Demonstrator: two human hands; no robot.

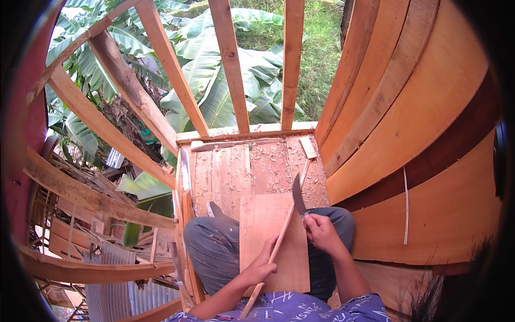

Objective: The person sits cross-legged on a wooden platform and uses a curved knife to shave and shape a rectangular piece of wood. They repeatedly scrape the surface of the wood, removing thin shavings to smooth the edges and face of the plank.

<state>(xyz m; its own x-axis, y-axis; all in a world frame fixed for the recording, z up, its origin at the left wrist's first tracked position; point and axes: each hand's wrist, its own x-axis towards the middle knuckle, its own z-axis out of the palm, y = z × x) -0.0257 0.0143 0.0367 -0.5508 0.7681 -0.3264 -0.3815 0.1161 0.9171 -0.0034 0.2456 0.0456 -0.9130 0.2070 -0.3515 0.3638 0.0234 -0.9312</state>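
Observation:
A long thin wooden stick [282, 236] runs slantwise from my lap up toward the far right of the floor. My left hand [262, 266] is closed around its lower part. In my right hand [322, 232] is a knife [298, 194] with a dark, curved blade pointing up and away. The blade is close beside the stick; whether they touch I cannot tell. Beneath the stick, a flat wooden board [260, 225] lies across my legs. The far end of the stick reaches a small pale wood block [308, 147].
Wood shavings are scattered over the plank floor [220, 172]. Upright wooden posts [230, 64] frame the far and left sides, with banana leaves outside. Curved-looking wooden panels [424, 123] stand along the right, where a thin pale strip [406, 206] leans. Corrugated metal sheets [110, 284] show at lower left.

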